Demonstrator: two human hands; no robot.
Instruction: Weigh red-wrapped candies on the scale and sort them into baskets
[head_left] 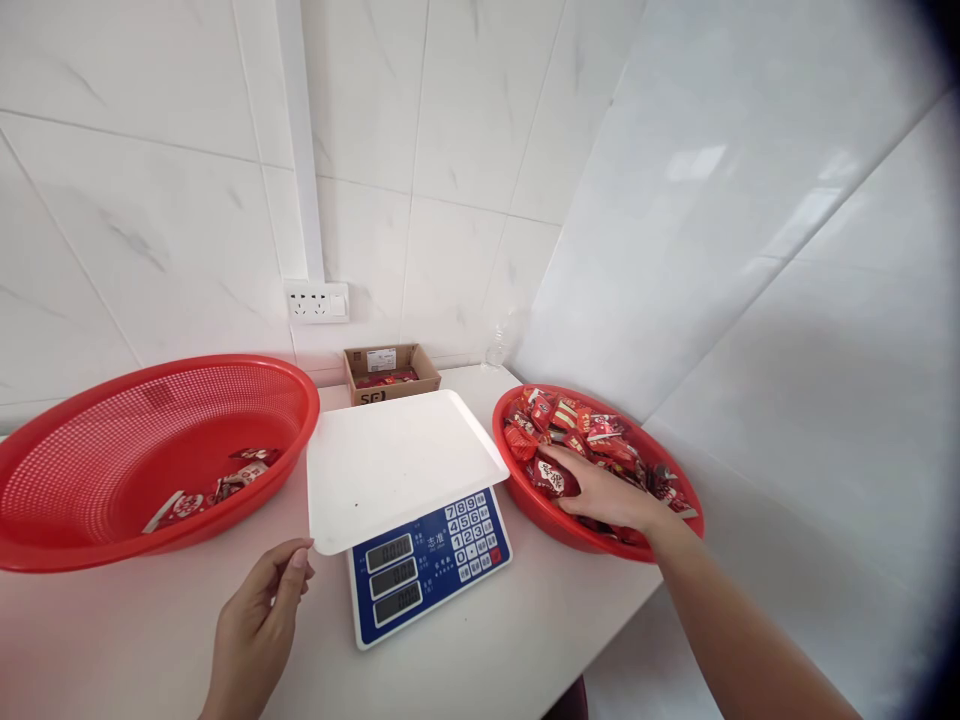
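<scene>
My right hand (pixel 600 490) reaches into the right red basket (pixel 517 470), with thumb and fingers around a dark red snack packet (pixel 551 477) with white lettering. Many other red wrapped packets (pixel 611 430) are heaped around it. My left hand (pixel 262 620) is closed, thumb against curled fingers, beside the near left corner of the scale's white tray (pixel 397 460); I see nothing held, and cannot tell whether the fingertips touch the tray. Below the tray, the blue scale panel (pixel 431 575) shows its keys and three displays, with zeros on them.
At the left stands a second red basket (pixel 97 450) with several packets (pixel 217 493) at its bottom. Behind the scale, a small cardboard box (pixel 390 370) holds red packets. Tiled walls close off the white table (pixel 480 660) at the back and right. A socket (pixel 317 302) is on the wall.
</scene>
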